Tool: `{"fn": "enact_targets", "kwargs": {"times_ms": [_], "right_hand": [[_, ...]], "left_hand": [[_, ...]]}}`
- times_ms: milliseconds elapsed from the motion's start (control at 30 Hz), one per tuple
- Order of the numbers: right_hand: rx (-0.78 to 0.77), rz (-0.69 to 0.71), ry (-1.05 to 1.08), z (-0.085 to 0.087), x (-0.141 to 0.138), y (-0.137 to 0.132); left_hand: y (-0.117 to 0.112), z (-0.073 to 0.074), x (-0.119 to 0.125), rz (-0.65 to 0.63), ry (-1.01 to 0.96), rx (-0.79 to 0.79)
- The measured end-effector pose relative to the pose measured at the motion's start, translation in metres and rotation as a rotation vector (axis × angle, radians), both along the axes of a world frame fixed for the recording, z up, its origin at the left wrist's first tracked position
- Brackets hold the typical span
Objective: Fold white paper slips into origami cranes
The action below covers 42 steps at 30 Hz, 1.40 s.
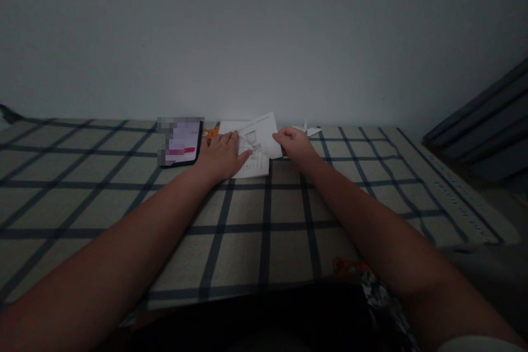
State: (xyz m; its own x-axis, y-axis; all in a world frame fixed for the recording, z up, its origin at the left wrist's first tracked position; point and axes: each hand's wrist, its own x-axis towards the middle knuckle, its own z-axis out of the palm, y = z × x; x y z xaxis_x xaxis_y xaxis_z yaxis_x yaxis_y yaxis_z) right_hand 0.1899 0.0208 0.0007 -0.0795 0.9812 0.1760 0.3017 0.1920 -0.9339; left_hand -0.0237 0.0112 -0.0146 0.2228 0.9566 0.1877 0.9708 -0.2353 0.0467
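A thin white booklet (259,166) with printed line drawings lies on the checked cloth. My left hand (220,157) rests flat on its left part, fingers spread, covering some of the print. A printed page (264,127) is raised at an angle over the booklet, its right edge pinched between the thumb and fingers of my right hand (293,144). Whether this page is still joined to the booklet cannot be made out. An orange printed figure (210,133) shows just beyond my left fingertips.
Left of the booklet lies a phone (184,140) with a lit screen, partly blurred out. White folded paper (312,131) sits behind my right hand. The checked tablecloth (243,231) reaches a plain wall (264,38). Dark striped fabric (490,121) stands at right.
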Motion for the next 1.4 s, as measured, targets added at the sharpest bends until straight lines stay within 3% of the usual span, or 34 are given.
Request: {"fn": "enact_targets", "kwargs": {"times_ms": [233, 500, 633, 733, 1067, 1400], "right_hand": [[-0.028, 0.054, 0.096, -0.01, 0.0, 0.005], [-0.17, 0.143, 0.125, -0.001, -0.006, -0.005], [-0.005, 0.24, -0.037, -0.002, -0.001, -0.006], [0.069, 0.201, -0.113, -0.005, 0.002, -0.002], [-0.091, 0.046, 0.089, -0.015, 0.001, 0.008], [-0.024, -0.025, 0.051, -0.014, 0.003, 0.003]], "left_hand": [[-0.001, 0.001, 0.002, 0.022, 0.008, -0.008], [0.0, 0.0, 0.003, 0.015, 0.004, 0.013], [-0.002, 0.001, 0.004, 0.016, 0.016, 0.007], [-0.003, 0.002, 0.004, 0.017, 0.014, 0.008], [-0.001, 0.002, 0.003, 0.017, 0.021, 0.007], [-0.005, 0.006, 0.006, 0.032, 0.011, 0.024]]}}
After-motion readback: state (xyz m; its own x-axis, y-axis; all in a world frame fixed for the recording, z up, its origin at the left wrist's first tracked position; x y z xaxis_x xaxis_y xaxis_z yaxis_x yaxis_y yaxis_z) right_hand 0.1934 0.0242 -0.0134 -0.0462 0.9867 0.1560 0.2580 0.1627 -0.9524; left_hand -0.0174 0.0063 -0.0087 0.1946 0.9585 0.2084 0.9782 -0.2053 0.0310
